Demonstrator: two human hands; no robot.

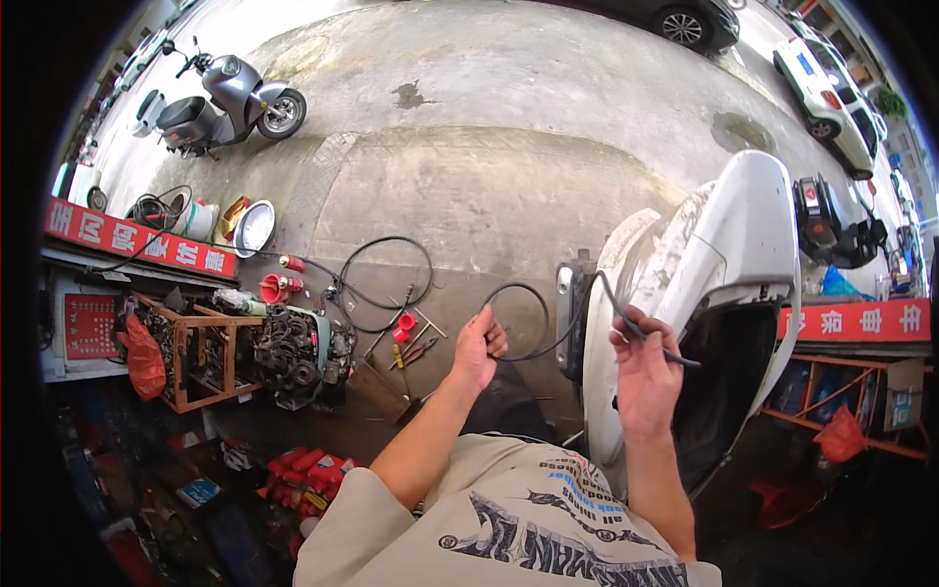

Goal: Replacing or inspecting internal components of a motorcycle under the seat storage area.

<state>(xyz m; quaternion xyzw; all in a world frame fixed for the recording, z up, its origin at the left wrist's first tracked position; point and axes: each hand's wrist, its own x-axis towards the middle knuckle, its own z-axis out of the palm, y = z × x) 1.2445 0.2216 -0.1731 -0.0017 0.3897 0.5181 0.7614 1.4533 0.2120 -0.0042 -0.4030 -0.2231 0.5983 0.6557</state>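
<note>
A long black cable [520, 285] loops between my two hands; whether it is solid or a hollow hose I cannot tell. My left hand [475, 350] is closed round one part of it, fingers curled in front of my body. Farther right, my right hand [647, 386] pinches the cable near its end, which sticks out past the fingers. That hand is in front of a white scooter body [743, 215], whose dark hollow underside faces me. More black cable [427, 256] lies in a loop on the ground ahead and to the left.
Pliers [421, 350], a red cup-like piece [405, 323] and other tools lie on the ground. An engine [293, 357] stands left beside an orange metal frame [205, 357]. A grey scooter [230, 98] is parked far left, a white car [827, 93] far right.
</note>
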